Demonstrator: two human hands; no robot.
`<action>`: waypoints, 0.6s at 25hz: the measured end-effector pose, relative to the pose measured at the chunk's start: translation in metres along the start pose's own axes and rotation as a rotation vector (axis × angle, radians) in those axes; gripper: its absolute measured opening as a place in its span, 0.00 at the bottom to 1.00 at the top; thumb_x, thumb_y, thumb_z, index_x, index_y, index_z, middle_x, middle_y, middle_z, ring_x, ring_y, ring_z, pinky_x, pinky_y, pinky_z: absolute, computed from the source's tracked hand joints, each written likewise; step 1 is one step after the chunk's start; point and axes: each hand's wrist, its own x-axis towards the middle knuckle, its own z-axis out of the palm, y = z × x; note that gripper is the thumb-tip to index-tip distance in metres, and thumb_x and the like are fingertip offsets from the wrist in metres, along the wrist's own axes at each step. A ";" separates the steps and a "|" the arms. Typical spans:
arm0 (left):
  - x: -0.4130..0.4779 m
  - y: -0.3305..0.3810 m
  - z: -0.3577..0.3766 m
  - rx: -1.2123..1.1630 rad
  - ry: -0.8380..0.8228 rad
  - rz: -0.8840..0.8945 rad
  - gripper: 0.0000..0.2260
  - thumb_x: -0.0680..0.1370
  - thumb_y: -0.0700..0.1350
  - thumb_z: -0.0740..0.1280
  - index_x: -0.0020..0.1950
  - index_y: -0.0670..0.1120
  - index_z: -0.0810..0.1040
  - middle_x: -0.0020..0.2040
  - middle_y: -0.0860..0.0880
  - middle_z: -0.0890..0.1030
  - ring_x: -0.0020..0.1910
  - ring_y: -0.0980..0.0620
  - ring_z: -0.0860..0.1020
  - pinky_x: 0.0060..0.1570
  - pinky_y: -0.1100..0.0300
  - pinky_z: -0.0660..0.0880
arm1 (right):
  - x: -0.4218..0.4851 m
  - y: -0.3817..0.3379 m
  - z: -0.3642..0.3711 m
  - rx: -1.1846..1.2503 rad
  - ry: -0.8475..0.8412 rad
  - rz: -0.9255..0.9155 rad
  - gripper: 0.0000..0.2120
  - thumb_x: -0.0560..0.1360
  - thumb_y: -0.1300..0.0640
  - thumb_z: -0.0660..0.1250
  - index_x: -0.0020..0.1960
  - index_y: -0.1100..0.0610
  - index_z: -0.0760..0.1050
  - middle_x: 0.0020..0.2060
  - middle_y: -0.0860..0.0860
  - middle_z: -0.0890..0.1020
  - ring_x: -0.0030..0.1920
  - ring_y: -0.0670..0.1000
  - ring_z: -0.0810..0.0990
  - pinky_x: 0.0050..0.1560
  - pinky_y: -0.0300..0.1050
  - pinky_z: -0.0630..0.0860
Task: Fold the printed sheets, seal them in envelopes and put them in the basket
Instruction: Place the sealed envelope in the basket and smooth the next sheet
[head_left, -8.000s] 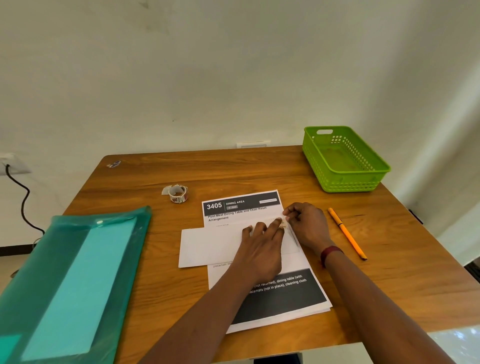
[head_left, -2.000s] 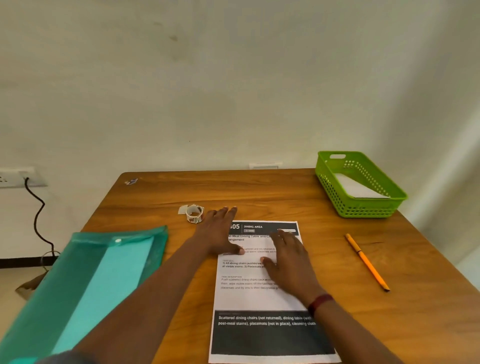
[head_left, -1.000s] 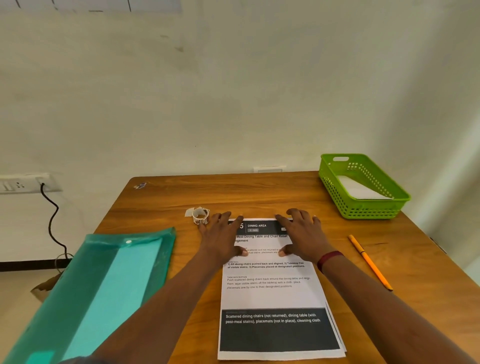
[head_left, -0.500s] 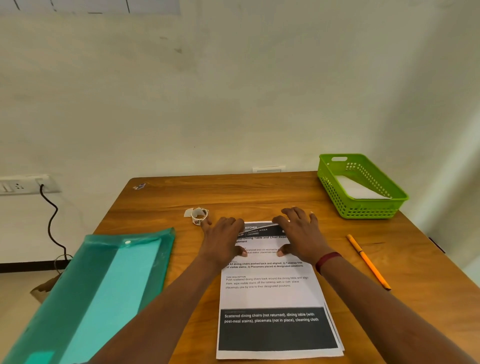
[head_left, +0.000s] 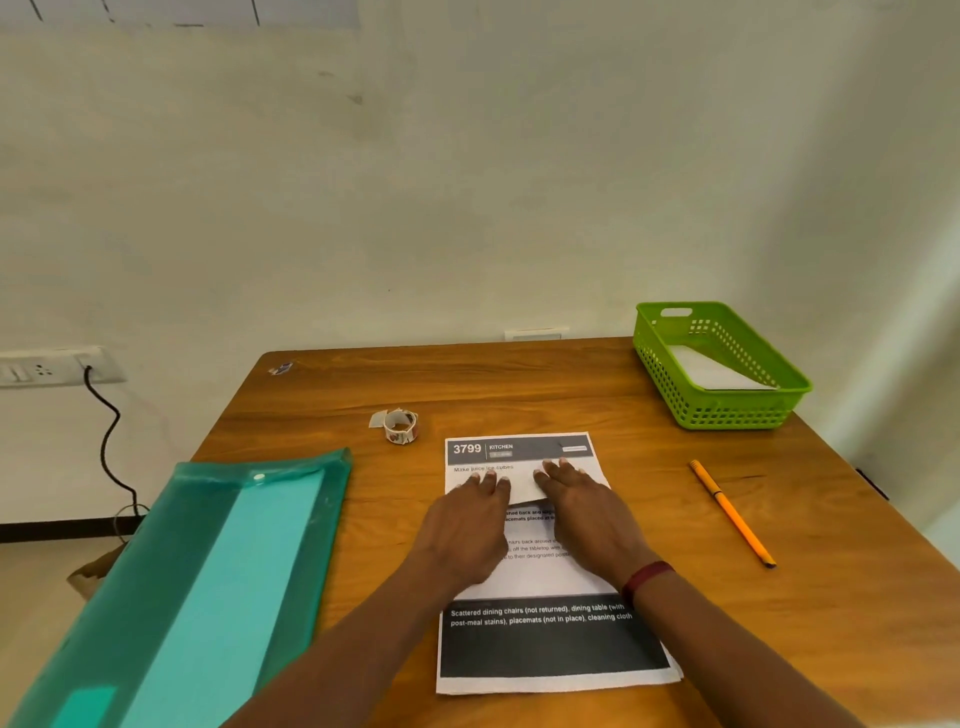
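A stack of printed sheets lies on the wooden table (head_left: 519, 384) in front of me. The top sheet (head_left: 545, 644) has a dark band near its front edge. Its far edge is folded back toward me, and its white underside (head_left: 523, 488) shows between my hands. My left hand (head_left: 467, 525) and my right hand (head_left: 582, 514) hold that folded edge side by side. The sheet beneath (head_left: 519, 449), headed "3799 KITCHEN", is uncovered at the far end. A green basket (head_left: 727, 415) at the far right holds one white envelope (head_left: 711, 371).
A teal plastic folder (head_left: 208, 571) lies at the left, hanging over the table's edge. A small sticker roll (head_left: 400, 426) sits beyond the sheets. An orange pen (head_left: 732, 514) lies to the right. A wall socket with a black cable (head_left: 104, 441) is at far left.
Earlier an envelope lay on the sheets; it now lies in the basket. My hands took the top sheet's far edge and drew it toward me, uncovering the sheet below.
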 end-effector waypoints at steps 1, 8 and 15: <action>-0.003 0.002 0.006 0.003 -0.013 -0.010 0.27 0.80 0.46 0.58 0.79 0.44 0.57 0.77 0.41 0.62 0.75 0.42 0.63 0.69 0.48 0.67 | -0.002 -0.002 0.002 0.018 -0.048 -0.002 0.27 0.79 0.63 0.56 0.77 0.58 0.58 0.77 0.56 0.61 0.77 0.55 0.58 0.75 0.48 0.54; -0.011 -0.001 0.028 0.046 0.040 0.030 0.30 0.80 0.56 0.40 0.79 0.46 0.55 0.80 0.43 0.55 0.78 0.44 0.55 0.76 0.47 0.50 | -0.011 -0.008 0.019 -0.067 -0.187 -0.027 0.39 0.74 0.35 0.35 0.80 0.54 0.43 0.79 0.53 0.43 0.78 0.54 0.40 0.77 0.55 0.40; -0.009 -0.007 0.036 -0.082 -0.073 -0.084 0.29 0.83 0.58 0.45 0.80 0.47 0.44 0.81 0.46 0.43 0.79 0.48 0.42 0.77 0.47 0.43 | -0.018 -0.012 0.020 -0.058 -0.191 -0.028 0.39 0.75 0.32 0.34 0.79 0.55 0.38 0.78 0.51 0.39 0.78 0.50 0.38 0.77 0.51 0.39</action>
